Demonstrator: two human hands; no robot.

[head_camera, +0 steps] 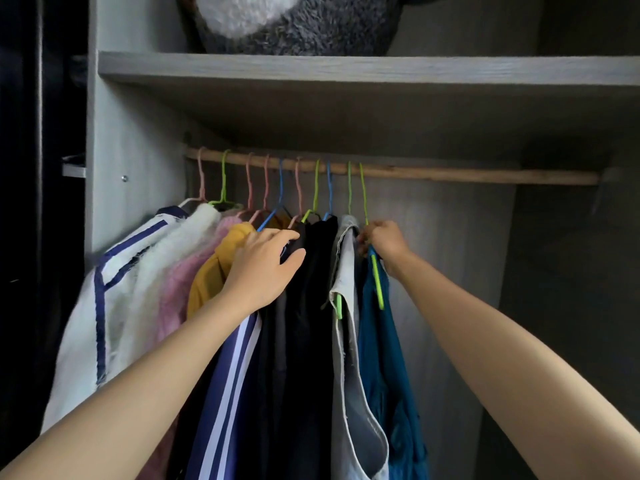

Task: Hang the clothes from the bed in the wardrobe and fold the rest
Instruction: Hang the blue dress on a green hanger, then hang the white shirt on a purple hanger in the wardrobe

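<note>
Grips with right hand (382,242), fingers (363,239) curled, neck of hanger (377,285) carrying teal top (388,358), hooked on rod (450,174), directly below it, lying crosswise. Presses with left hand (266,268), fingers straight, black clothes (311,306) leftward along rod.

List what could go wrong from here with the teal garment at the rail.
1. Part of the green hanger shows bare outside the teal garment, so the garment may slide off when the right hand lets go of the hanger.
2. The left hand presses the dark garments aside. Once it lifts, they may swing back and crowd the grey garment and the teal one.
</note>
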